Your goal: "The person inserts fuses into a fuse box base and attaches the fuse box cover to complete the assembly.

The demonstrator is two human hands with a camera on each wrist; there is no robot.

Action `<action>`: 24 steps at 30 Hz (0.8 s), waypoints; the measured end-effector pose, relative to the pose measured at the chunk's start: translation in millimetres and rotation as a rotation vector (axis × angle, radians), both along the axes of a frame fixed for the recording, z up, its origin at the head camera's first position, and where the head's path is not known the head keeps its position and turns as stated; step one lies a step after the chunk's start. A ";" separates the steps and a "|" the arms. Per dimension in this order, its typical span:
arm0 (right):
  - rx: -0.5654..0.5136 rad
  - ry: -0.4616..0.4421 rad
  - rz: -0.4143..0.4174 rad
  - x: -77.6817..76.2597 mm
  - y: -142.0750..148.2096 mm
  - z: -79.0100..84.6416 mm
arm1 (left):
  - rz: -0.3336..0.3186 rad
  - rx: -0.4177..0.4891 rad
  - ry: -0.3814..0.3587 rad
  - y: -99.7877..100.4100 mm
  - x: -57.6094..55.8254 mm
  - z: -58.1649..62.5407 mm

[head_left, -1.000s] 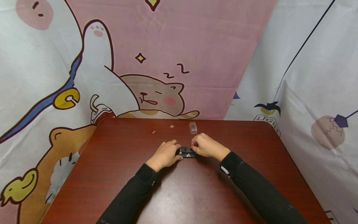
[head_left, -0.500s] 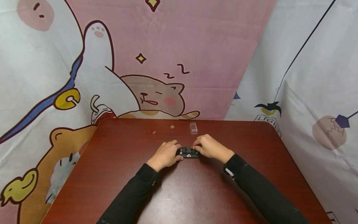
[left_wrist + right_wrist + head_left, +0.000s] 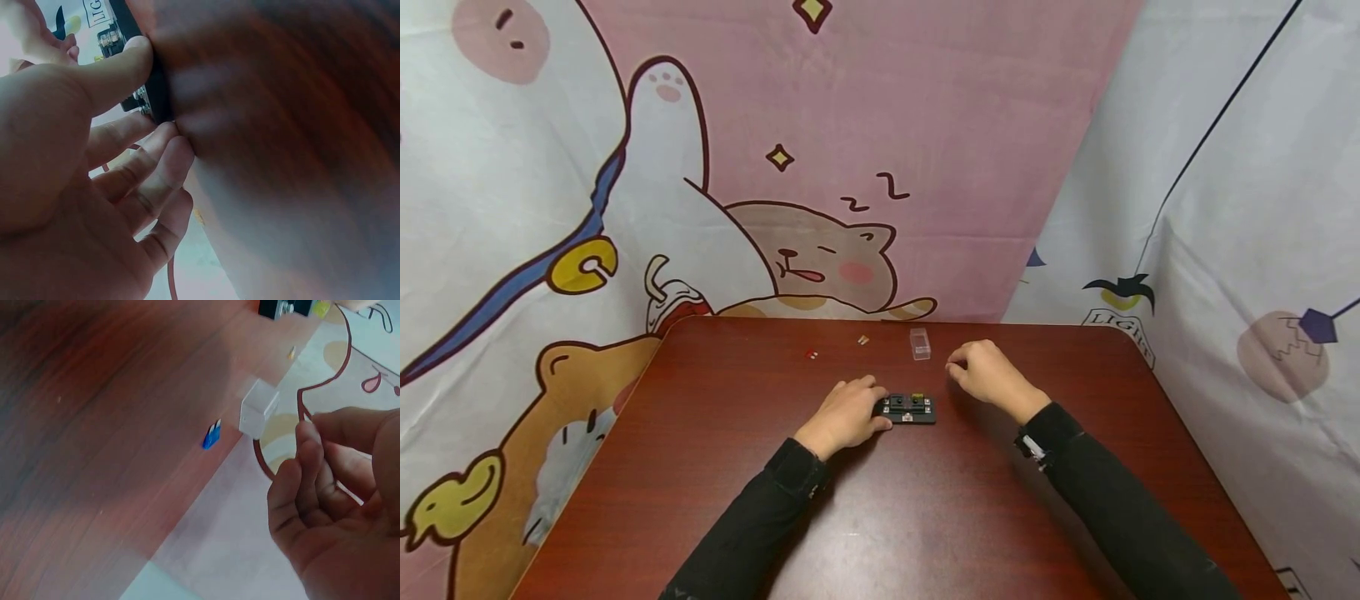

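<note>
My left hand grips the left end of a black fuse block with metal screw terminals, thumb in front and fingers behind. The left wrist view shows the thumb and fingertips on the base of the fuse block. A yellow blade fuse sits in the right part of the block. To the right of the block, my right hand is raised over the table with loosely curled fingers and nothing visible in them. Near it, a blue blade fuse lies on the table; the hand hides it in the head view.
Behind the block a small clear plastic box stands near the table's far edge. A red blade fuse and a tan blade fuse lie at the back left. A patterned cloth hangs behind the table.
The right hand has let go of the yellow fuse at the block and moved right and back, baring the fuse and the block's right end. The left hand keeps its grip.
</note>
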State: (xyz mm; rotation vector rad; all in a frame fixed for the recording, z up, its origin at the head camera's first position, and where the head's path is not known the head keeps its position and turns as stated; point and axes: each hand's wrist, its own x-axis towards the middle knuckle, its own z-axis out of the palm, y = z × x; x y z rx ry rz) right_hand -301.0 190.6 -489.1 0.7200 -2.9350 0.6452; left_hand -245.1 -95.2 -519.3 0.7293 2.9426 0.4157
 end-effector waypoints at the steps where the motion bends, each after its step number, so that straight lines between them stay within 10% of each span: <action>1: -0.008 0.003 -0.017 -1.1 1.7 1.1 | 0.001 -0.001 -0.001 0.1 0.1 0.1; 24: 0.040 -0.122 -0.177 -39.7 14.1 -13.7 | 0.005 -0.005 -0.002 -0.6 -0.2 0.2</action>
